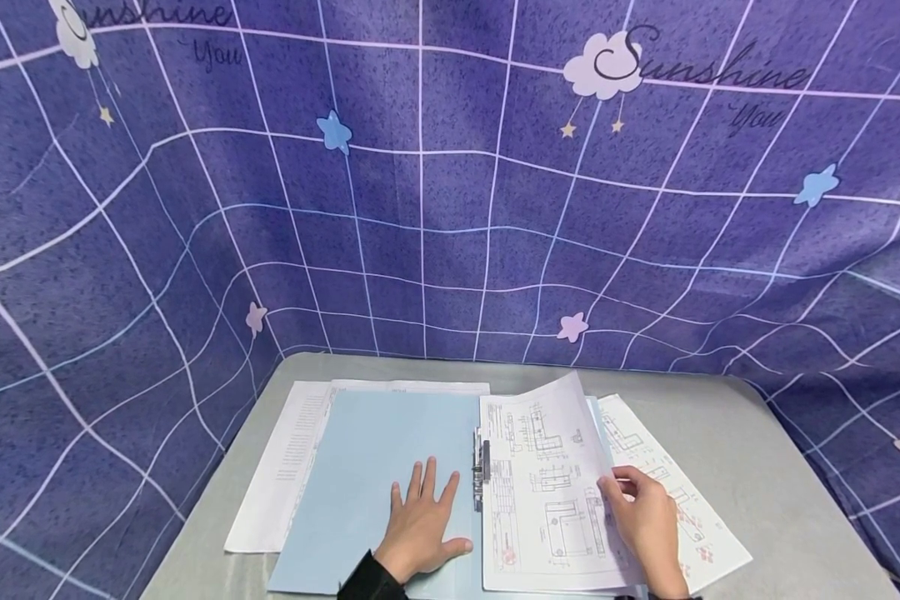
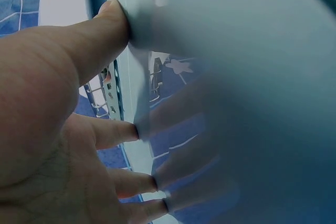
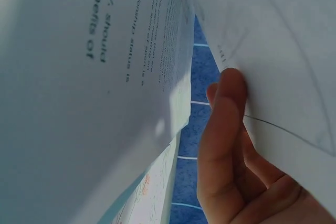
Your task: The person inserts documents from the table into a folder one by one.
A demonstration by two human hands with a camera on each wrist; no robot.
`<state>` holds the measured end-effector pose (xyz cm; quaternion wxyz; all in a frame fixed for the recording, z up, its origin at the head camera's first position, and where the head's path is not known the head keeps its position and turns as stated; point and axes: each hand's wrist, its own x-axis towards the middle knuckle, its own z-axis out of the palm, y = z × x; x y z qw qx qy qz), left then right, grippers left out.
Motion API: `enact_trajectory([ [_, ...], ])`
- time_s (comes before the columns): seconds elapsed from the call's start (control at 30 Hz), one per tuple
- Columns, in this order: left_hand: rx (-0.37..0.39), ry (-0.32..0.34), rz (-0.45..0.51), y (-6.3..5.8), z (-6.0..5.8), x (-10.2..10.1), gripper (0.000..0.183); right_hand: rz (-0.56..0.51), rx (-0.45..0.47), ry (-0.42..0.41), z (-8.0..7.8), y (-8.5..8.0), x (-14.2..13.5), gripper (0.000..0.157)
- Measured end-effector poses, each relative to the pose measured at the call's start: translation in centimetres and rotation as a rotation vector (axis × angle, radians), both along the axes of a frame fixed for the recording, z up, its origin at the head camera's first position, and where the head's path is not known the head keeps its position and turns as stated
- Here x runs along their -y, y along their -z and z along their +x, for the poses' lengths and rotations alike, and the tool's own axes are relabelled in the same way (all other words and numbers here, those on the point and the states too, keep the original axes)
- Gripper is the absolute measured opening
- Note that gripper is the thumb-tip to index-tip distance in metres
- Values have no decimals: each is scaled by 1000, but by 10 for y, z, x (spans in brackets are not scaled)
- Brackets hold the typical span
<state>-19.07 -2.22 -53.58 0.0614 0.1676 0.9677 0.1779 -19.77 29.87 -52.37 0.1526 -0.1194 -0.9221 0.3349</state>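
Observation:
A light blue folder (image 1: 390,433) lies spread open on the table, a metal clip (image 1: 481,471) at its spine. My left hand (image 1: 422,529) rests on its left cover, fingers straight and spread; the left wrist view shows the thumb and fingertips touching the glossy blue surface (image 2: 283,103). On the folder's right side is a sheet with technical drawings (image 1: 528,512), its far right corner lifted. My right hand (image 1: 648,525) pinches this sheet's right edge between thumb and fingers. Under the raised sheet, the right wrist view shows a page of printed text (image 3: 121,108).
White printed papers (image 1: 270,492) stick out from under the folder's left side. More drawing sheets with red marks (image 1: 708,533) lie slanted at the right, partly under the folder. The grey table (image 1: 787,500) meets a purple patterned curtain (image 1: 450,208) at the back and sides.

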Motion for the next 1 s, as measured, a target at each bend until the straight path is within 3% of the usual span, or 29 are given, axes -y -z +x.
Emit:
enact_trajectory([
  [0.53,17,-6,-15,-1,-1,0,95,21,211,-11,-3,5,-7,31],
  [1.0,13,-12,-6,-2,-1,-1,94,44,193,0,2,0,-12,38],
])
